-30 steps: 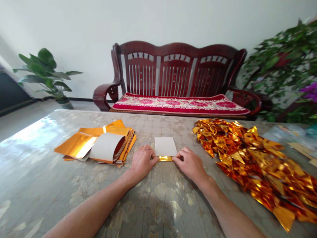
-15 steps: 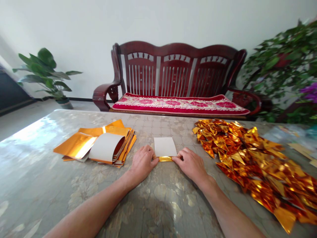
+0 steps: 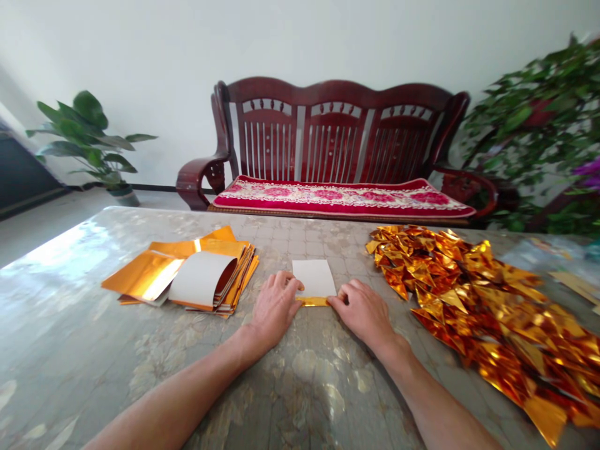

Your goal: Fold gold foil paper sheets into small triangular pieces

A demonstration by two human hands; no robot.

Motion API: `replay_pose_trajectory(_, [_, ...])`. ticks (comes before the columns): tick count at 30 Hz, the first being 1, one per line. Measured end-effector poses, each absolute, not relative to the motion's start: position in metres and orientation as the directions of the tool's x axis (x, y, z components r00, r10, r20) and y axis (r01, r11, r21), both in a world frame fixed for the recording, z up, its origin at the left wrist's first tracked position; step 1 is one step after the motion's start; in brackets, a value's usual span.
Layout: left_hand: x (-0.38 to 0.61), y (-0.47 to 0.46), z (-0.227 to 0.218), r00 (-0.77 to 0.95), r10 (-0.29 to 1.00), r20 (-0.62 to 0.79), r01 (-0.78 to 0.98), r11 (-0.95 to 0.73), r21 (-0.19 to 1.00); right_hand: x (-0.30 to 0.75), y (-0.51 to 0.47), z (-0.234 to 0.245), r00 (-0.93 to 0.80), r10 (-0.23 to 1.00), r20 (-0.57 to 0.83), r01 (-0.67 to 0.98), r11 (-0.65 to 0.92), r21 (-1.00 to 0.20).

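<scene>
Gold foil paper (image 3: 314,282), white side up, is laid flat on the table (image 3: 70,325) between the two hands, and its near edge is folded over so that a narrow gold strip is shown. The left end of this strip is pressed by the fingertips of the left hand (image 3: 274,306), whose fingers are bent and lie partly on the white face. The right end is pinched low against the table by the right hand (image 3: 363,309), with the fingers curled close together. The sheet is therefore directly in front of both hands and is touched by both. A stack of gold sheets (image 3: 187,272) is seen well to the left, with its top sheet curled. A heap of folded gold pieces (image 3: 473,300) is spread to the right, near the right hand but apart from it.
</scene>
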State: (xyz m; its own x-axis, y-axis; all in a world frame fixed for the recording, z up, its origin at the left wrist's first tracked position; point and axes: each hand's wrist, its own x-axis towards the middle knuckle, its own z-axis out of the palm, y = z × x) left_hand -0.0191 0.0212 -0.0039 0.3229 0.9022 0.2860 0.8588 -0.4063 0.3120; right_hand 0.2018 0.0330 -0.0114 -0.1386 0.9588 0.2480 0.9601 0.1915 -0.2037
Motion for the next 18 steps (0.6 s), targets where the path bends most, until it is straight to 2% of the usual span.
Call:
replay_pose_trajectory(3, [-0.016, 0.020, -0.005, 0.487, 0.829, 0.275, 0.799, -0.550, 0.244, 0.202, 0.033, -0.012, -0.132, 0.960, 0.248, 0.963, 0.184, -0.199])
replay_pose_trajectory(7, [-0.011, 0.017, -0.003, 0.654, 0.743, 0.142, 0.726, -0.670, 0.155, 0.202, 0.032, -0.012, -0.127, 0.960, 0.251, 0.966, 0.177, -0.190])
replay_pose_trajectory(11, [-0.007, 0.011, -0.002, 0.655, 0.748, 0.110, 0.749, -0.661, 0.035, 0.195, 0.029, -0.013, -0.088, 0.948, 0.305, 0.978, 0.141, -0.156])
replay_pose_trajectory(18, [-0.002, 0.006, -0.005, 0.635, 0.766, 0.104, 0.771, -0.637, -0.013, 0.174, 0.023, -0.015, -0.129, 0.932, 0.339, 0.972, 0.187, -0.145])
